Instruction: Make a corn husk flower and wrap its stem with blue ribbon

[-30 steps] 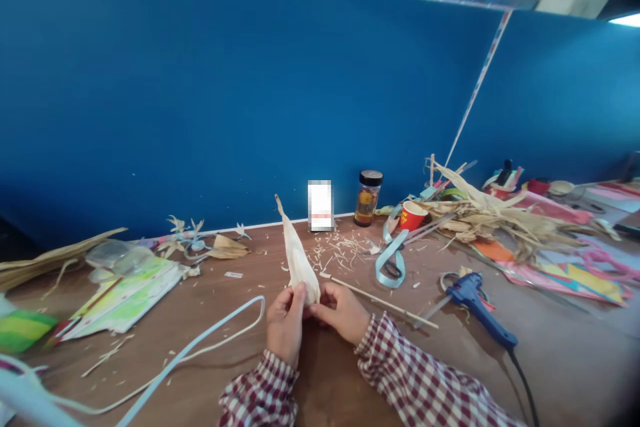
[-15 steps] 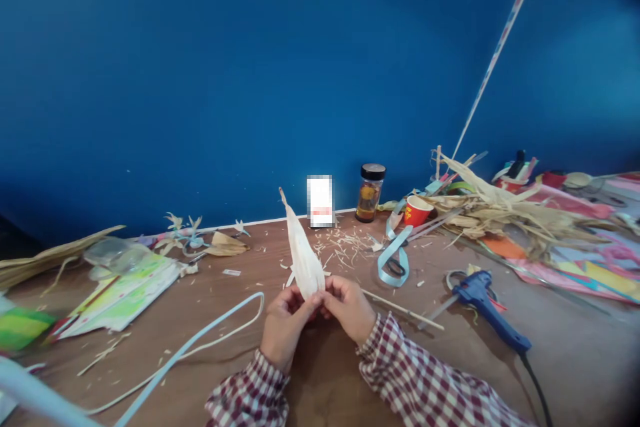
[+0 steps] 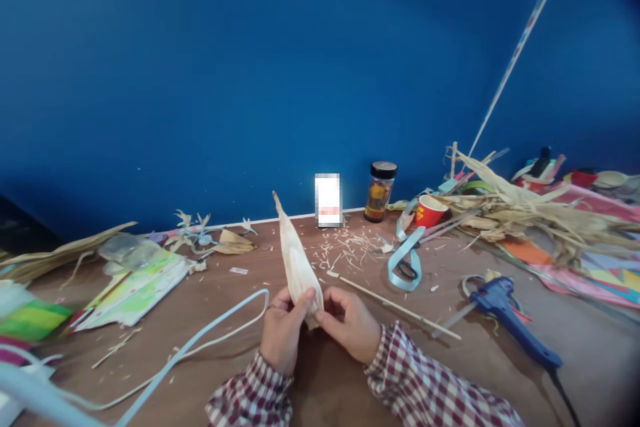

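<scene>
A pale, pointed corn husk (image 3: 296,255) stands upright between my two hands, its narrow brown tip leaning up and to the left. My left hand (image 3: 284,333) pinches the lower part, with the thumb lying on the front of the husk. My right hand (image 3: 350,323) grips the lower right edge between thumb and fingers. Just beyond my right hand, a thin stick (image 3: 395,303) lies slanting on the brown table (image 3: 240,373). Small pale shreds (image 3: 350,247) are scattered behind the husk.
To the right are a blue glue gun (image 3: 515,320), light blue ribbon (image 3: 395,270), a red cup (image 3: 430,211), a lidded jar (image 3: 380,193) and a husk pile (image 3: 540,213). A white cable (image 3: 210,341) and patterned paper (image 3: 135,290) lie left.
The view has shifted slightly, so table items appear further right. My left thumb has moved up onto the husk's front, and more of the husk's lower end and the stick show.
</scene>
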